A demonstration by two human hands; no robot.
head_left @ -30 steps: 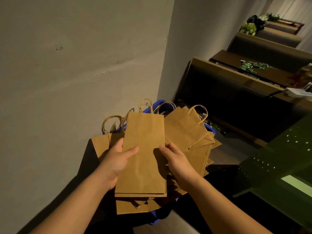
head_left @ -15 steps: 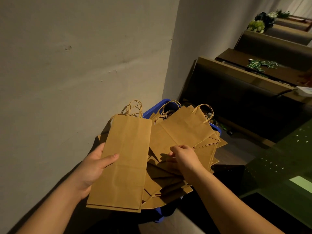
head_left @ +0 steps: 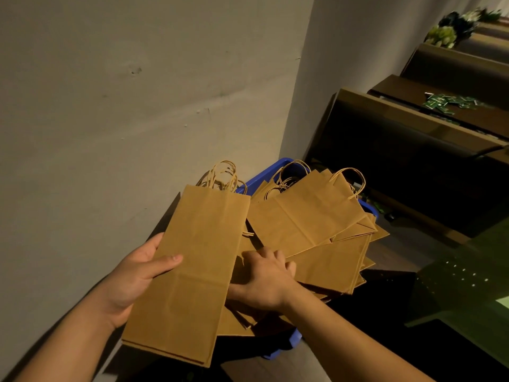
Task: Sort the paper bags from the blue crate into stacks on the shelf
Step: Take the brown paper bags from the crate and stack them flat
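A blue crate (head_left: 271,172) stands on the floor by the wall, heaped with flat brown paper bags (head_left: 316,219) with twisted handles. My left hand (head_left: 137,274) grips a small stack of narrow brown bags (head_left: 192,268) at its left edge, thumb on top, held over the crate's left side. My right hand (head_left: 264,279) rests palm down on the bags in the crate, fingers curled over the lower edge of the pile; whether it pinches a bag is hidden.
A plain wall runs along the left and meets a corner behind the crate. Dark wooden shelves or benches (head_left: 413,150) step away at the right, with green packets (head_left: 446,102) on one and plants (head_left: 451,28) farther back. A dark green surface (head_left: 468,285) sits at the lower right.
My left hand has carried the narrow bags off to the left, away from the pile. My right hand let go of them and moved down onto the bags in the crate.
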